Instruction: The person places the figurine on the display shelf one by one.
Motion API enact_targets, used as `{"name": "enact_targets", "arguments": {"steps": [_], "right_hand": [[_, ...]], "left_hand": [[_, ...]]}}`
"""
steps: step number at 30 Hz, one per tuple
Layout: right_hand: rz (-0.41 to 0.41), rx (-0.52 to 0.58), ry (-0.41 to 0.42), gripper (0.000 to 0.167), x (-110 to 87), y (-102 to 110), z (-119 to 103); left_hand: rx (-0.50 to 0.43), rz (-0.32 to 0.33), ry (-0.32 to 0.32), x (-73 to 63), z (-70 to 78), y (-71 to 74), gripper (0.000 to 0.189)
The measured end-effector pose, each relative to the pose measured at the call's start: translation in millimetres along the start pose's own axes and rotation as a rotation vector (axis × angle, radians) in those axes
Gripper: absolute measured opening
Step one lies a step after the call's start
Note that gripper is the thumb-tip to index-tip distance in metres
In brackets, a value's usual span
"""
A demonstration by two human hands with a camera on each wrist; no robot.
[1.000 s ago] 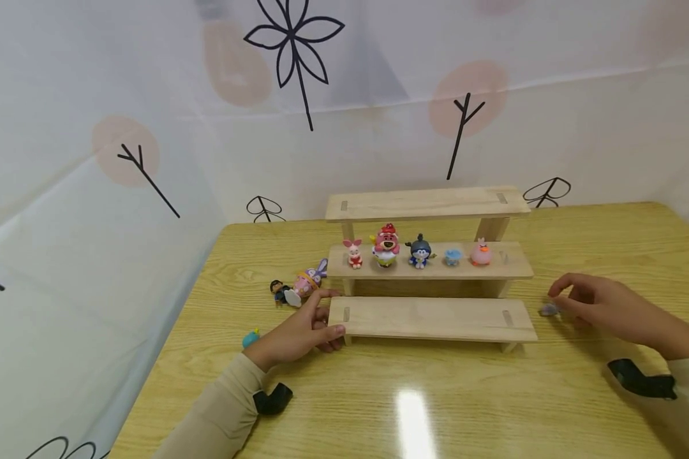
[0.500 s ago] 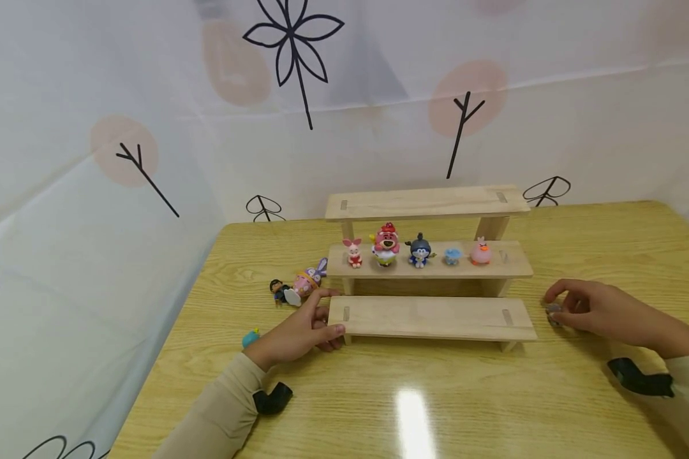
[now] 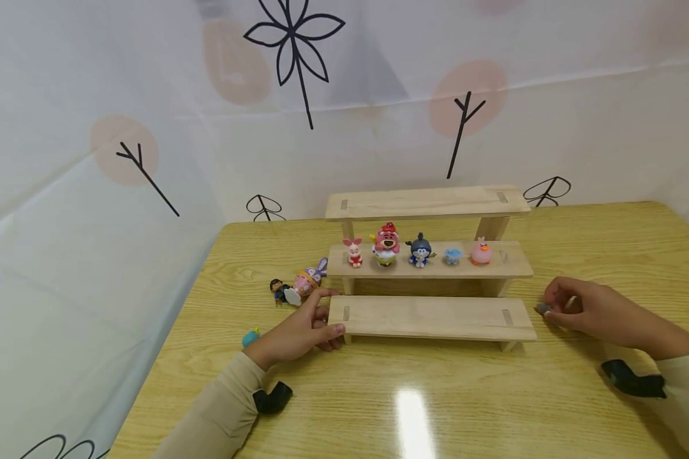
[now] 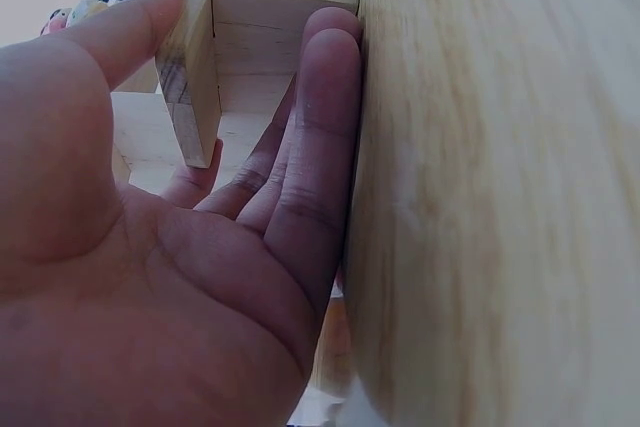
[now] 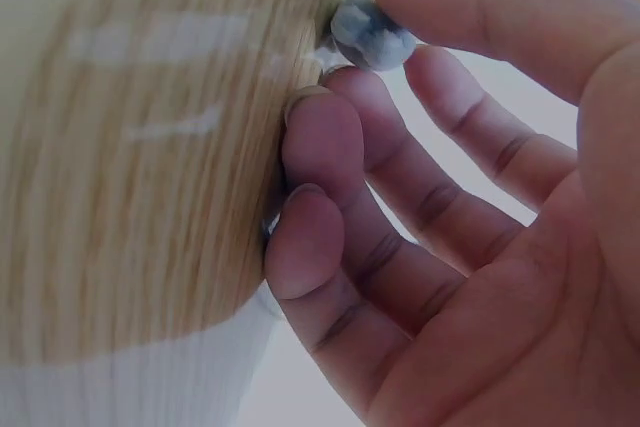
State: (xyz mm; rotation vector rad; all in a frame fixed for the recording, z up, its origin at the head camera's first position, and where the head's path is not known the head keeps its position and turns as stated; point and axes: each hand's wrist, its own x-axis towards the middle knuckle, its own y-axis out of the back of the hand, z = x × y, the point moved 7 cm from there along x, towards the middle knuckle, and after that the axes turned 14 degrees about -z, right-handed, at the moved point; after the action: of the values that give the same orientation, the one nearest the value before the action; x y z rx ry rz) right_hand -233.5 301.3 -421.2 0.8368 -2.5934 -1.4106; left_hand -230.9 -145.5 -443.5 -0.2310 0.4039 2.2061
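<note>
A three-tier wooden display shelf [image 3: 430, 315] stands on the table. My left hand [image 3: 298, 328] holds the left end of its lowest step, thumb at the front corner and index finger at the back one. In the left wrist view, the other fingers reach under the step, low along the tabletop. To the right of the shelf, my right hand [image 3: 600, 315] pinches a small grey figurine [image 5: 372, 33] between thumb and fingertips, close over the table. The middle tier carries a piglet figurine [image 3: 353, 253], a pink bear [image 3: 386, 245], a dark-blue figure [image 3: 420, 251], a light-blue piece [image 3: 452, 256] and a pink bird [image 3: 481, 252].
Left of the shelf lie a purple-eared rabbit figurine [image 3: 307, 282] and a dark-haired figure [image 3: 278, 291]. A small teal figurine [image 3: 251, 337] sits nearer, beside my left wrist. A patterned white cloth [image 3: 379, 146] hangs behind the wooden table [image 3: 465, 395].
The right thumb and fingers have closed on the grey figurine, which has turned and shifted slightly left towards the shelf. The left hand has stayed on the step.
</note>
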Motion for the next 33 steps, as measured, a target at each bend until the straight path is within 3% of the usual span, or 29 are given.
{"name": "enact_targets", "arguments": {"steps": [16, 26, 33], "right_hand": [[-0.042, -0.047, -0.042, 0.010, 4.1, -2.6, -3.9], [0.019, -0.035, -0.037, 0.008, 3.4, 0.7, -7.9], [0.123, -0.084, -0.011, 0.010, 0.5, 10.1, -13.1]], "left_hand": [[-0.004, 0.000, 0.000, -0.4, 0.6, -0.2, 0.065], [-0.006, -0.001, 0.000, -0.4, 0.8, -0.2, 0.067], [-0.009, -0.003, -0.003, -0.3, 0.7, -0.5, 0.066]]}}
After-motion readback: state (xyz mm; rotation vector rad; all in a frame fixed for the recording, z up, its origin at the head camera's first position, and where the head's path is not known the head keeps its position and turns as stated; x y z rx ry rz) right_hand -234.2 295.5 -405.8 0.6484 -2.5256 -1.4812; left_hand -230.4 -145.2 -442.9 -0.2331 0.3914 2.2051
